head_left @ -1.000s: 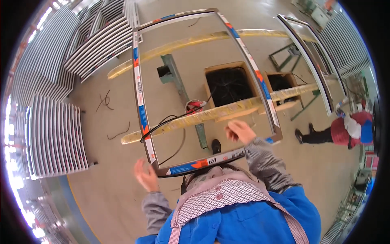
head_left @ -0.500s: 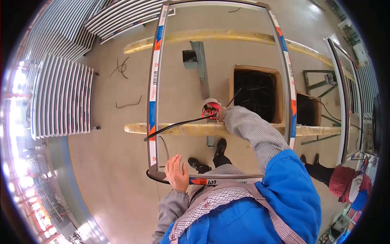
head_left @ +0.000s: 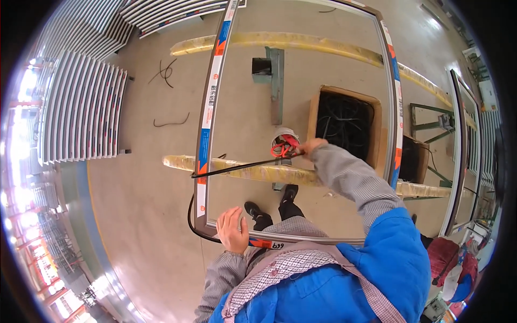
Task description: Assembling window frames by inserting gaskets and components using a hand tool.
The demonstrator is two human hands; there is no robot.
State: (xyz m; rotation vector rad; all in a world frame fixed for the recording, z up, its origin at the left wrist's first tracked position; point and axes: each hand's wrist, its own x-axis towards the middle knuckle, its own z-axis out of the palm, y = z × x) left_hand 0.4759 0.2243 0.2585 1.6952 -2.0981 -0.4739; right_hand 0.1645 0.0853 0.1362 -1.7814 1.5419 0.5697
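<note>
A large rectangular window frame (head_left: 203, 141) with a dark outer edge and printed tape lies before me across two yellow wrapped bars. My left hand (head_left: 232, 232) rests at its near left corner, fingers stretched out. A black rubber strip (head_left: 242, 168) loops outside that corner, then crosses the left side towards my right hand (head_left: 314, 146). That hand is closed around the strip's end inside the frame's outline, its fingers partly hidden by the sleeve. Just left of it is a white round container (head_left: 284, 133) with red-handled tools (head_left: 284, 146), their kind unclear.
Cardboard boxes (head_left: 316, 116) of black strips stand to the right on the floor. The yellow bars (head_left: 258, 171) run crosswise under the frame. Stacked frames (head_left: 86, 107) fill the left. Another frame (head_left: 456, 156) stands at right, near a person in dark red (head_left: 444, 258).
My right hand has moved slightly right, away from the container's mouth, and the strip has shifted with it. The view has turned a little. My left hand stays at the corner.
</note>
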